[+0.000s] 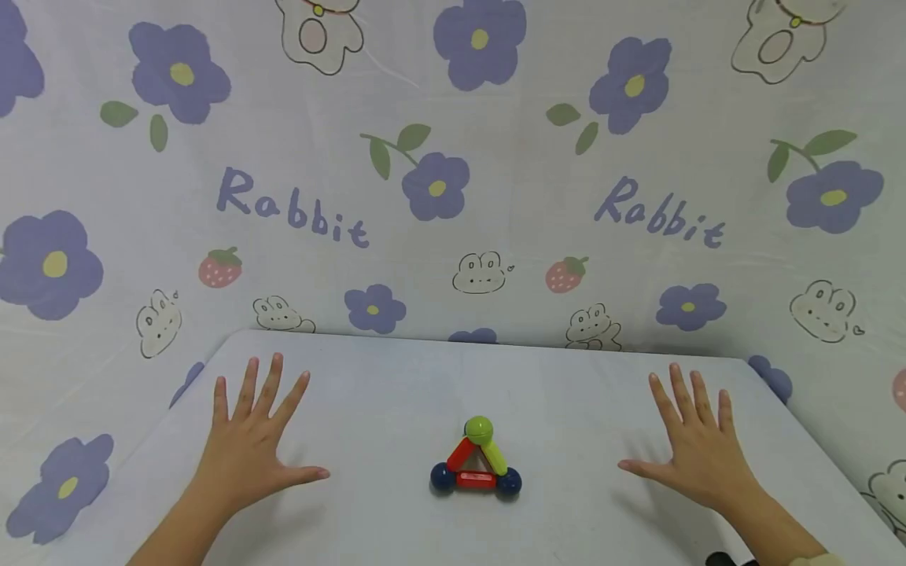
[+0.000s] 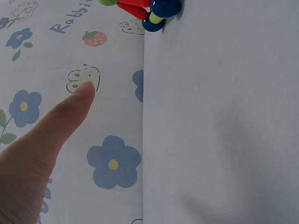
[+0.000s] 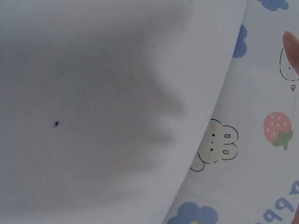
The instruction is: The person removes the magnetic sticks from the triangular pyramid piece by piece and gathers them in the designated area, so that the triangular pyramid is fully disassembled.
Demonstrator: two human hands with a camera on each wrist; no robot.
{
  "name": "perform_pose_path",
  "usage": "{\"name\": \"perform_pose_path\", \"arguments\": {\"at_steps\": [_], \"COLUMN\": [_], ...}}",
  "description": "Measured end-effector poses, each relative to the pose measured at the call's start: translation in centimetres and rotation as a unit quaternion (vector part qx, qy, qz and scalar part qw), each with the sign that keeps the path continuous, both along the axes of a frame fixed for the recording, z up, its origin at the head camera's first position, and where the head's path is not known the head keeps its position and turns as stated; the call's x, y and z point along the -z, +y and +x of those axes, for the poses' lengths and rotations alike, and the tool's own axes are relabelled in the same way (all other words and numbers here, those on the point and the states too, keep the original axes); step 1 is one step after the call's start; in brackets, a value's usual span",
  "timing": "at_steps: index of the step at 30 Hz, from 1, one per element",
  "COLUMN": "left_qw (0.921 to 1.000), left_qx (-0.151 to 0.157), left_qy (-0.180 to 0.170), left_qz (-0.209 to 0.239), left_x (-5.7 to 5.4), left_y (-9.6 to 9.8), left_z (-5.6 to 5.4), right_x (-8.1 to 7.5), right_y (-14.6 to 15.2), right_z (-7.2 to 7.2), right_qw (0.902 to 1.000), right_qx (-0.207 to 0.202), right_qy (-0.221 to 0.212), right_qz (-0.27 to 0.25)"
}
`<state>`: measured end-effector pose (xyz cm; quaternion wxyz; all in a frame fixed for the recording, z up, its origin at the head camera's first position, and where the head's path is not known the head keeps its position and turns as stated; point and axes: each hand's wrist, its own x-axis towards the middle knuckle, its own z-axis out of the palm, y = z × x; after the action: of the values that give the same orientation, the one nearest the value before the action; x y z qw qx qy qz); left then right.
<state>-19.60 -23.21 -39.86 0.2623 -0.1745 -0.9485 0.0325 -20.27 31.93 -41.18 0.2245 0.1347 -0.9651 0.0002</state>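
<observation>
Both hands spread, well apart from each other. Left hand (image 1: 244, 452) sits in the lower left of the head frame: fingers fanned toward the top, thumb pointing right. Right hand (image 1: 701, 456) is lower right, same pose mirrored, thumb pointing left. Soft shadows below both on the white table (image 1: 368, 409).

Ball-and-rod triangle (image 1: 477, 479) is on the table, lower centre of the head frame, between the hands and apart from both. Parts: yellow-green ball (image 1: 479, 430) at the top corner, dark blue balls at lower left (image 1: 443, 477) and lower right (image 1: 509, 482). Red rod (image 1: 462, 453) on the left side, yellow-green rod (image 1: 494, 457) on the right, second red rod (image 1: 476, 479) along the bottom.

Left wrist view: one digit (image 2: 49, 135) extends straight from the lower left; the triangle is cut off by the top edge. Right wrist view: mostly table and a blurry shadow, dark speck (image 3: 56, 124) at left, part of a finger (image 3: 292, 50) at the right edge.

Behind the table, pale cloth (image 1: 524, 173) fills the upper head frame: purple flowers, strawberries, rabbits, "Rabbit" lettering. Bottom edge, lower right: cream sleeve (image 1: 817, 560) and a dark object (image 1: 720, 559), mostly cropped, can't tell what.
</observation>
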Motion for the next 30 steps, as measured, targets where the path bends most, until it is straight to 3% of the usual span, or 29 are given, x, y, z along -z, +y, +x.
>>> {"name": "perform_pose_path", "arguments": {"at_steps": [4, 9, 13, 16, 19, 22, 27, 30], "left_qw": [0.9999, 0.9993, 0.9978, 0.9929, 0.9829, 0.9658, 0.9341, 0.9226], "left_qx": [0.007, 0.019, 0.048, 0.079, 0.098, 0.116, 0.163, 0.181], "left_qy": [0.012, 0.027, 0.018, 0.001, -0.045, -0.105, -0.182, -0.200], "left_qz": [0.005, 0.017, 0.043, 0.089, 0.150, 0.207, 0.260, 0.276], "left_x": [-0.2, -0.9, -1.2, -1.2, -1.1, -0.8, -0.4, -0.1], "left_y": [1.0, 3.2, 6.0, 8.5, 11.1, 13.6, 17.1, 18.4], "left_z": [-0.2, -0.5, -0.9, -1.2, -1.4, -1.7, -1.9, -2.0], "right_x": [-0.2, -0.8, -1.0, -0.9, -0.8, -0.6, -0.6, -0.8], "right_y": [-0.6, -2.7, -5.3, -7.5, -9.9, -12.0, -14.3, -15.2], "right_z": [-0.2, -0.7, -0.9, -1.2, -1.7, -2.2, -2.6, -2.7], "right_qw": [0.9989, 0.9905, 0.9808, 0.9701, 0.9506, 0.9280, 0.8978, 0.8828], "right_qx": [-0.027, -0.040, -0.053, -0.078, -0.100, -0.119, -0.169, -0.199], "right_qy": [-0.019, -0.091, -0.125, -0.135, -0.161, -0.193, -0.247, -0.270], "right_qz": [-0.034, -0.095, -0.140, -0.186, -0.246, -0.295, -0.323, -0.329]}}
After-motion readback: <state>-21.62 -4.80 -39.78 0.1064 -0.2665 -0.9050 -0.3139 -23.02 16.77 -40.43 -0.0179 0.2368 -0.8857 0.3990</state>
